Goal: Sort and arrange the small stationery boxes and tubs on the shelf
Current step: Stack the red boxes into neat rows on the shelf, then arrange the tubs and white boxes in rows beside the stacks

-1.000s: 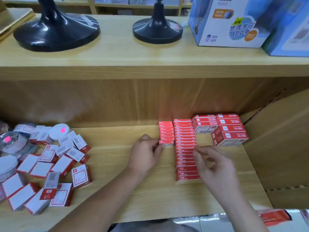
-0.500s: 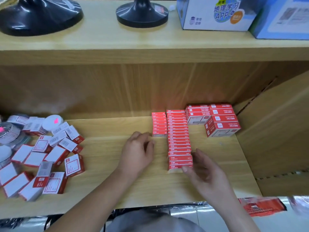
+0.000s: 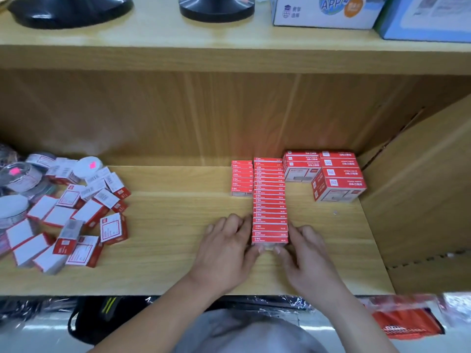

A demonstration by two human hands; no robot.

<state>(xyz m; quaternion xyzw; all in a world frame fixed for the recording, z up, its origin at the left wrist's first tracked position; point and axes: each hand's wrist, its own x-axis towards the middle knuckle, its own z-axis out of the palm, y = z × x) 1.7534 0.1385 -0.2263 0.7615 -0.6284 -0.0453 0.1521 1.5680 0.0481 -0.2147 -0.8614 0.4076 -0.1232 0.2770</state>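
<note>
A long row of thin red boxes (image 3: 270,200) runs from the back of the wooden shelf (image 3: 165,271) toward me. My left hand (image 3: 225,250) lies against its front left corner and my right hand (image 3: 307,256) against its front right corner. Fingers of both run fairly straight along the row's sides, and the thumbs press on the front box. A short row of red boxes (image 3: 241,178) stands just left of the long one. Larger red boxes (image 3: 339,177) are stacked at the back right. Loose red-and-white boxes (image 3: 76,220) and round tubs (image 3: 15,207) lie jumbled at the left.
The shelf's right side panel (image 3: 420,189) stands close to the stacked boxes. On the upper shelf (image 3: 153,57) stand two black round bases (image 3: 216,7) and blue-and-white cartons (image 3: 323,11). Wrapped goods, some red (image 3: 407,319), lie below the shelf's front edge.
My left hand left the short row and came to the long row's front end. My right hand slid down to that end too. The view tilted downward.
</note>
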